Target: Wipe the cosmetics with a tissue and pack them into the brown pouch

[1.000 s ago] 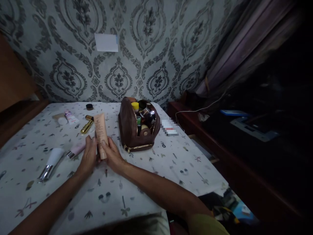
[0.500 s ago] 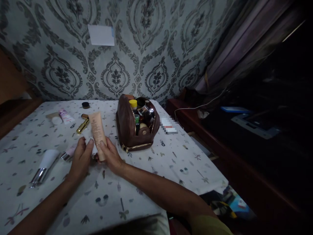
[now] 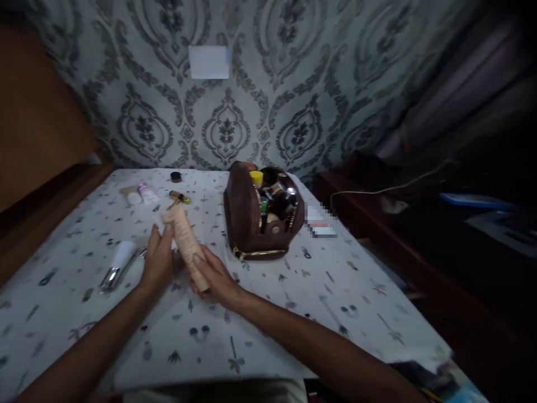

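Observation:
A peach-coloured tube (image 3: 187, 238) with small print leans up and to the left over the table. My right hand (image 3: 216, 280) is closed round its lower end, thumb on the front. By the tube's upper left edge is my left hand (image 3: 159, 257), its fingers bent and thumb raised; a bit of white shows between the hands, too hidden to name. To the right stands an unzipped brown bag (image 3: 243, 218) filled with bottles and jars, one with a yellow cap (image 3: 256, 178). A white bottle with a silver end (image 3: 119, 263) lies left of my left hand.
On the patterned tablecloth (image 3: 251, 336) are a pink and white tube (image 3: 147, 193), a black round lid (image 3: 175, 177) and a gold tube (image 3: 180, 196). A blurred-out packet (image 3: 321, 224) lies right of the bag. Patterned wall (image 3: 226, 129) rises behind.
The view has swung left, shifting everything rightward in the picture. The peach tube now tilts further to the left, and my left hand's thumb is at its upper edge.

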Tool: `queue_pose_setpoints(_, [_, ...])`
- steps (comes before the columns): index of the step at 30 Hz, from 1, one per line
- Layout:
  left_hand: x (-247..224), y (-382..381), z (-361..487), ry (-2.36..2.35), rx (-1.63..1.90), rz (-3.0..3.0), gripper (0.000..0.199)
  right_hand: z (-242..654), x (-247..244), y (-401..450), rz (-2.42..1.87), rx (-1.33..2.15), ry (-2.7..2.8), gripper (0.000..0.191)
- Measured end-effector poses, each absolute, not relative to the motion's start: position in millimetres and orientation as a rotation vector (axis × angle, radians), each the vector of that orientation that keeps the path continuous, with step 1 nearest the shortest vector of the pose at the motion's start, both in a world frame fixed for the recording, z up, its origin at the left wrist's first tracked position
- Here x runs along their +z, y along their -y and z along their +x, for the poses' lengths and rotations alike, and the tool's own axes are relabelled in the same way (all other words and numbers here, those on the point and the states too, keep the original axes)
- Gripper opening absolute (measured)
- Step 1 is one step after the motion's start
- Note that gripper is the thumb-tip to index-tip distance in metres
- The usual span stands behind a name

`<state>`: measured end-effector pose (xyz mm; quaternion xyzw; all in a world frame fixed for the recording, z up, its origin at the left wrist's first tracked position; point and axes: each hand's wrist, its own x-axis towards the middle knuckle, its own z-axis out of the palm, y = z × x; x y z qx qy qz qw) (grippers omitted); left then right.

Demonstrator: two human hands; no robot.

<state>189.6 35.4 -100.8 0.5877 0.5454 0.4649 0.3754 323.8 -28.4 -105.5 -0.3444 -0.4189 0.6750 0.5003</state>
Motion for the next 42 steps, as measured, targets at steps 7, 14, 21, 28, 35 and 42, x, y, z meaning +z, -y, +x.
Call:
queue_pose_setpoints(7, [-76, -38, 197, -1.192, 1.417, 1.087, 0.053, 331, -106, 28, -0.813, 1.883, 0.948, 0.065])
queue_pose_setpoints(14, [-72, -43, 180, -1.424, 1.366, 1.352, 0.054, 338, -103, 24, -0.832, 1.844, 0.985, 0.063])
queue_pose_setpoints(21, [-73, -55, 165, -1.309, 1.552, 1.654, 0.046, 347, -106, 19, -0.892, 1.655, 1.216, 0.057])
queue_pose_setpoints(28, [-73, -55, 156, -1.326, 1.469, 1.893, 0.039, 349, -101, 20, -0.918, 1.577, 1.357, 0.052])
queue_pose_setpoints(35, [-70, -55, 152, -1.375, 1.486, 1.923, 0.04, 350, -99, 20, -0.956, 1.514, 1.432, 0.05])
queue_pose_setpoints(42, [-68, -55, 148, -1.254, 1.381, 2.252, 0.032, 348, -96, 23, -1.017, 1.518, 1.463, 0.045])
